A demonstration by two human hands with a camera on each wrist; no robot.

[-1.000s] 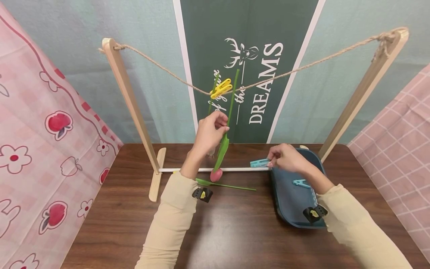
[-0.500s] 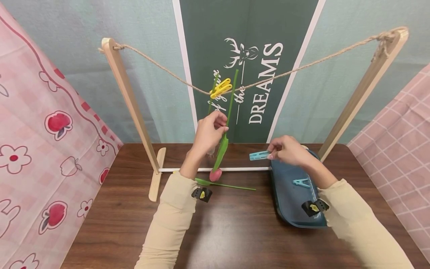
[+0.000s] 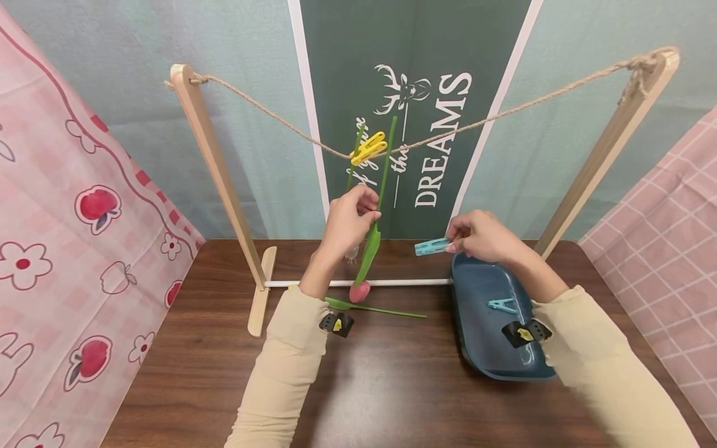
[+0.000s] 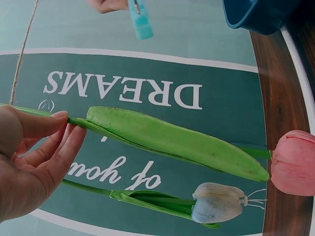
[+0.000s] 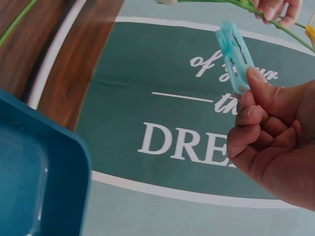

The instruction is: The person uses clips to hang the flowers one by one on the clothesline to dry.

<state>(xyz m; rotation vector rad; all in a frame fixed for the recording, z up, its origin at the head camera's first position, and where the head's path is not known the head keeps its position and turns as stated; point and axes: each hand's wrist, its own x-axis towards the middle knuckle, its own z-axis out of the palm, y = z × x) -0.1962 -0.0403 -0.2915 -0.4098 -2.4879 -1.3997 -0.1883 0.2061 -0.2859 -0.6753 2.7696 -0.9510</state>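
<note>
My left hand (image 3: 353,218) pinches the stem of a pink artificial tulip (image 4: 295,162), which hangs bloom down with its stem end above the rope (image 3: 482,120). Between thumb and fingers, my right hand (image 3: 482,236) holds a light blue clothespin (image 5: 235,56), to the right of the tulip and below the rope. A yellow clothespin (image 3: 368,148) sits on the rope at the stem of a second tulip. That pale bluish-white tulip (image 4: 216,202) also hangs bloom down, mostly hidden behind my left hand in the head view.
The rope spans two wooden posts (image 3: 215,168), joined low down by a white rod (image 3: 409,282). A dark blue tray (image 3: 476,348) at the right contains another light blue clothespin (image 3: 502,305). Another green stem (image 3: 386,310) lies on the wooden table (image 3: 370,398).
My right hand has risen from near the tray with the light blue clothespin. My left hand and the pink tulip have stayed almost still.
</note>
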